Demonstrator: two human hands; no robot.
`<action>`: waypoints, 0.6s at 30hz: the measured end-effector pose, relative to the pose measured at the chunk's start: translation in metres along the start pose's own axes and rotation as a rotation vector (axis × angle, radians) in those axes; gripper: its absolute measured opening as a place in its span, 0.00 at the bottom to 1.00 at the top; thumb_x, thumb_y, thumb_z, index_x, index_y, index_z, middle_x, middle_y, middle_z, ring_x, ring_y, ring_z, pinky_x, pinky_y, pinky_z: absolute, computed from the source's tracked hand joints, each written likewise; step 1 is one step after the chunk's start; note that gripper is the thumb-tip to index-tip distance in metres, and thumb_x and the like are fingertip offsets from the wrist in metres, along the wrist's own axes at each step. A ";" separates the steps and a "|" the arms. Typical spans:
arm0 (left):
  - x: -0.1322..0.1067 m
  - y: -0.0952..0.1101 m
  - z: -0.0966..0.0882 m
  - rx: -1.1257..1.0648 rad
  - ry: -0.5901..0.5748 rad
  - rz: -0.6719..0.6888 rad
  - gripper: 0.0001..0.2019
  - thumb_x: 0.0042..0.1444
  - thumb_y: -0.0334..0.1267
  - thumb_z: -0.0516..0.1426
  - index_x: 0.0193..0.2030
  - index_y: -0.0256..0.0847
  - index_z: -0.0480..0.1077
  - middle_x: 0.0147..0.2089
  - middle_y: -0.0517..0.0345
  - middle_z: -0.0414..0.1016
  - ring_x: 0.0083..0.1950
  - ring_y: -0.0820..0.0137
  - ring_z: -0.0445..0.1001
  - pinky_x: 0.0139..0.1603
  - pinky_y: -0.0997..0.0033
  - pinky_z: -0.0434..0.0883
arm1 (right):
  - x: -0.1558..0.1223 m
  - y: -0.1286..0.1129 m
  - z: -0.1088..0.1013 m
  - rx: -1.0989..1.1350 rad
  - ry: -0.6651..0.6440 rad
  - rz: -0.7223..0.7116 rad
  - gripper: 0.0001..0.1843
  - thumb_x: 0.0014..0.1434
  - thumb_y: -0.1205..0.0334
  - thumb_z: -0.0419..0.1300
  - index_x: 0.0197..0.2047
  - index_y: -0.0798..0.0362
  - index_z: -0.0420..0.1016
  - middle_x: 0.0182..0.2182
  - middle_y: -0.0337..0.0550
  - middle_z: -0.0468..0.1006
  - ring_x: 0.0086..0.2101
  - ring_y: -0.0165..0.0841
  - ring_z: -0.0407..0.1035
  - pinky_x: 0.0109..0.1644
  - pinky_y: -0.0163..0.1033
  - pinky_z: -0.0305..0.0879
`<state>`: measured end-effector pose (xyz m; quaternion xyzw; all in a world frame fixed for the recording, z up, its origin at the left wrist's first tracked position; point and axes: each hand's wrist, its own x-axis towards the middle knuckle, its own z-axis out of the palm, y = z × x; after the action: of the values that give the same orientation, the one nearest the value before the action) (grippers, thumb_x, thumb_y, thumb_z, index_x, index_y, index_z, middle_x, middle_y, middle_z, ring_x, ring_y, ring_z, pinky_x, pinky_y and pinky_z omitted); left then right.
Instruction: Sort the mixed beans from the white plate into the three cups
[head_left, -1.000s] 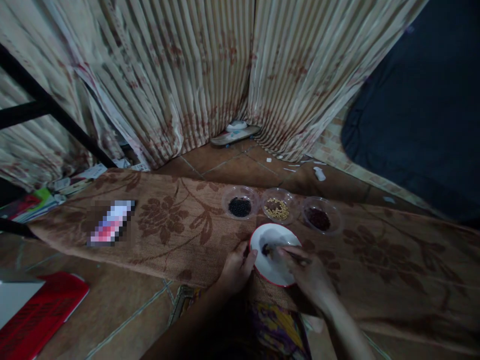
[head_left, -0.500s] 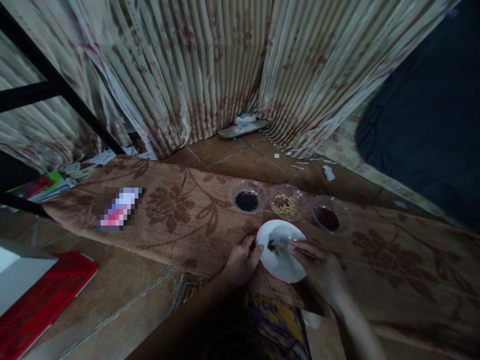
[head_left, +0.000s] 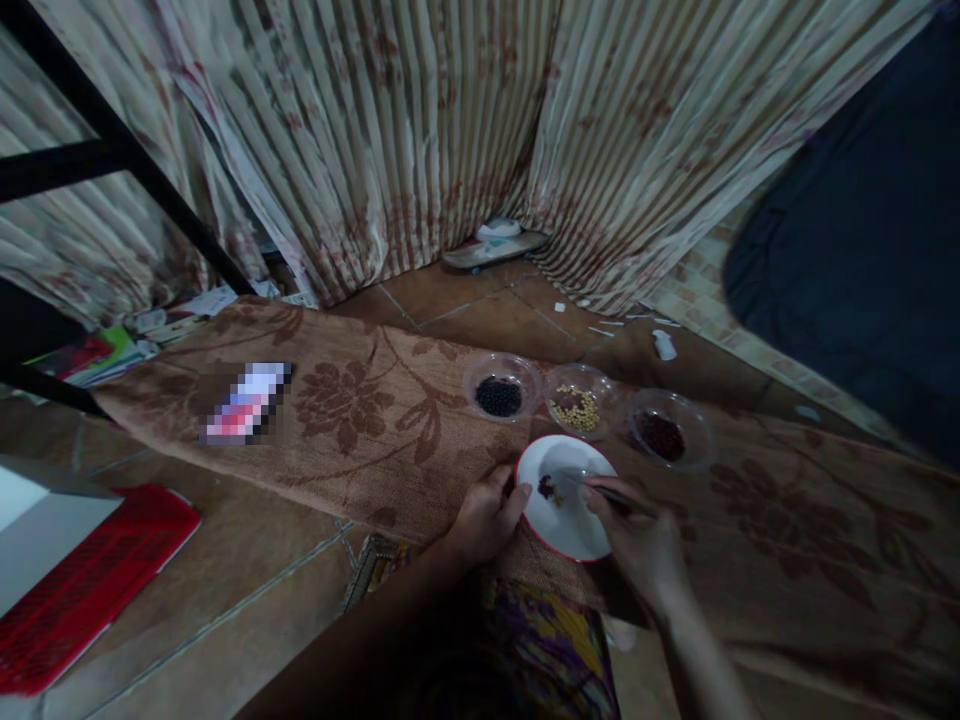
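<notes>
My left hand (head_left: 491, 515) grips the left rim of a white plate (head_left: 577, 535) with a red edge, its thumb over the rim. A small group of dark red and yellowish beans (head_left: 551, 490) lies on the plate, left of its middle. In my right hand (head_left: 637, 540), closed fingers pinch a thin metal utensil (head_left: 630, 497); its tip points at the beans, and its exact kind is unclear. Behind the plate stand three clear plastic bowls: one with black beans (head_left: 497, 397), one with yellow soybeans (head_left: 576, 408), one with dark red beans (head_left: 660, 437).
A brown floral cloth (head_left: 420, 480) covers the long low table. A pixelated phone-like object (head_left: 246, 405) lies on its left part. Below left is a red and white box (head_left: 112, 570). Beyond are striped curtains (head_left: 390, 150), a skateboard (head_left: 495, 250) and scraps on the tiled floor.
The view has shifted slightly, moving the scene a little right and up. Both hands keep their grips, and the utensil stays over the plate near the beans.
</notes>
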<state>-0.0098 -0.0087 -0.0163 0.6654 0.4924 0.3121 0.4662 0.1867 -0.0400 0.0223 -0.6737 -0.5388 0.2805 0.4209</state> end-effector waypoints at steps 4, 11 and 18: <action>0.000 0.002 0.000 0.004 0.012 0.014 0.14 0.62 0.44 0.49 0.48 0.39 0.68 0.32 0.57 0.75 0.30 0.70 0.72 0.31 0.75 0.67 | 0.000 -0.003 0.004 -0.005 0.002 -0.009 0.13 0.52 0.52 0.61 0.35 0.54 0.78 0.35 0.47 0.80 0.36 0.37 0.74 0.40 0.40 0.70; -0.001 0.001 0.001 -0.010 0.015 0.009 0.15 0.62 0.45 0.49 0.49 0.39 0.68 0.31 0.58 0.75 0.28 0.71 0.72 0.30 0.75 0.68 | 0.000 -0.004 0.007 -0.012 -0.003 -0.043 0.13 0.52 0.53 0.60 0.34 0.53 0.78 0.34 0.47 0.80 0.35 0.37 0.74 0.39 0.39 0.71; -0.001 0.002 0.001 -0.022 0.017 -0.010 0.15 0.61 0.44 0.50 0.49 0.39 0.68 0.29 0.58 0.75 0.26 0.71 0.71 0.27 0.75 0.66 | -0.001 -0.007 0.010 -0.020 -0.033 0.021 0.15 0.52 0.51 0.60 0.35 0.53 0.78 0.35 0.47 0.80 0.36 0.38 0.74 0.42 0.41 0.71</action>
<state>-0.0086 -0.0098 -0.0151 0.6552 0.4961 0.3209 0.4708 0.1752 -0.0383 0.0234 -0.6789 -0.5411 0.2907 0.4023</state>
